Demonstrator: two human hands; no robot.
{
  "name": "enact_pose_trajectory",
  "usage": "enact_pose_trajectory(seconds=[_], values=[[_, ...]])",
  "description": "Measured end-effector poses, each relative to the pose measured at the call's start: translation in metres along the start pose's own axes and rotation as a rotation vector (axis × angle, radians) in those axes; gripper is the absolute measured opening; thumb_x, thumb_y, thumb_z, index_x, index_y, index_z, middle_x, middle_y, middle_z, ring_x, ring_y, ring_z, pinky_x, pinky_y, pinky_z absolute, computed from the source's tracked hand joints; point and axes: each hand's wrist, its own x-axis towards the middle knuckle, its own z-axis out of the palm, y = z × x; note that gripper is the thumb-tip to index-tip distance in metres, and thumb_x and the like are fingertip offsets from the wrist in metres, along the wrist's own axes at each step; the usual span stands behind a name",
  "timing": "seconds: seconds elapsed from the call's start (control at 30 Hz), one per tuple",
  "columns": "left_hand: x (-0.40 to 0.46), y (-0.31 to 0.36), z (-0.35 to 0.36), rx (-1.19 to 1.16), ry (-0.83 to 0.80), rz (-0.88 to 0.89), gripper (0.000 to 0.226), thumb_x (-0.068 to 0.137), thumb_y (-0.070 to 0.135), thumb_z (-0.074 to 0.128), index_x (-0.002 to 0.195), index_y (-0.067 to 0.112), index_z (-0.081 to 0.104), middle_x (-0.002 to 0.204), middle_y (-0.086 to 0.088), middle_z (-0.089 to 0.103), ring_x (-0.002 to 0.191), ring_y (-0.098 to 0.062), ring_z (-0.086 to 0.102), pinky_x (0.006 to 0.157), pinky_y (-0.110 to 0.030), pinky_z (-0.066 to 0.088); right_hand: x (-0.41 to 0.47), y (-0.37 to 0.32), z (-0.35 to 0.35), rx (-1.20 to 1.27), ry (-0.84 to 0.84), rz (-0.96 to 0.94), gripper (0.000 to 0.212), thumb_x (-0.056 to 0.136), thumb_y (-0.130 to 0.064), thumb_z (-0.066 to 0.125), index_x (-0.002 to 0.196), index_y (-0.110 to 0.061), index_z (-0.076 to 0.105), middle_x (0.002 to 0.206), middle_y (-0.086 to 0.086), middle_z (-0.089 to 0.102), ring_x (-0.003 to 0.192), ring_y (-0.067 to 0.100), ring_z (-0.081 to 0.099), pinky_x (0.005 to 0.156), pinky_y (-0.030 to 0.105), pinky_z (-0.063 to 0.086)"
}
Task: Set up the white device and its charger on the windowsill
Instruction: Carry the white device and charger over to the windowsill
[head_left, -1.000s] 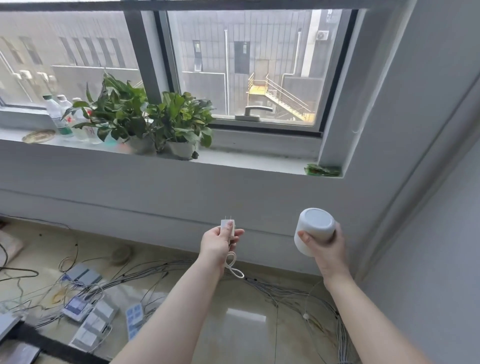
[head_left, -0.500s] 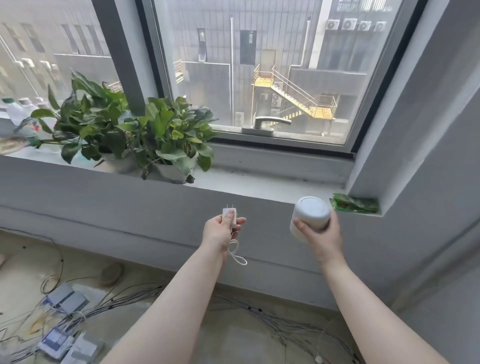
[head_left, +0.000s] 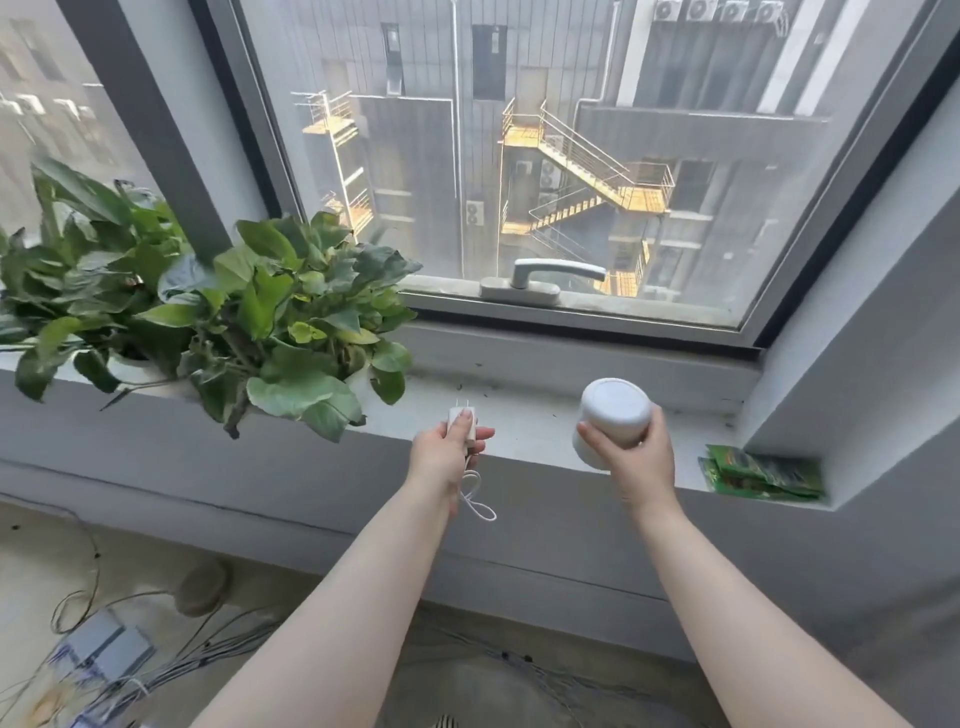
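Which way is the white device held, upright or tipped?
Tipped. The white device leans in the right hand, its flat round end facing the camera, above the windowsill.

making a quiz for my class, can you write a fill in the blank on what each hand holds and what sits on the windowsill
1. The right hand holds the white ____ device.
2. The left hand holds the charger with its prongs pointing ____.
3. At the right end of the windowsill lie ____ packets.
4. The potted plant stands to the ____ of both hands.

Missing words: cylindrical; up; green; left
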Motion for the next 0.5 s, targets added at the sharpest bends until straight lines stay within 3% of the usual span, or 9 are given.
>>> enact_pose_trajectory(seconds=[0.1,0.27,0.5], values=[[0.023,0.003,0.006,0.028,-0.024,-0.012,0.023,0.098,0.028,0.047,0.090,0.010,0.059,0.083,0.001,0.069,0.071,-0.009,0.056,0.064,-0.021,0.045,0.017,0.007,0.012,-0.018,0.020,0.023,0.060,0.066,-0.024,0.086,0.114,-0.031,0.051,0.105,-0.016,0.060,0.105,0.016,0.056,0.090,0.032,0.046],[0.056,0.006,0.009,0.042,-0.058,-0.046,0.027,0.098,0.028,0.047,0.092,0.006,0.061,0.082,-0.001,0.069,0.066,-0.011,0.054,0.063,-0.020,0.045,0.035,0.020,0.027,-0.053,0.063,0.067,0.062,0.066,-0.024,0.087,0.118,-0.024,0.053,0.113,-0.006,0.062,0.107,0.018,0.058,0.088,0.031,0.046],[0.085,0.012,0.011,0.030,-0.102,-0.094,0.029,0.098,0.028,0.048,0.103,0.002,0.060,0.080,0.000,0.068,0.062,-0.010,0.052,0.058,-0.017,0.043,0.048,0.032,0.040,-0.083,0.115,0.108,0.066,0.066,-0.024,0.087,0.122,-0.026,0.052,0.113,-0.010,0.061,0.106,0.015,0.057,0.085,0.026,0.042]])
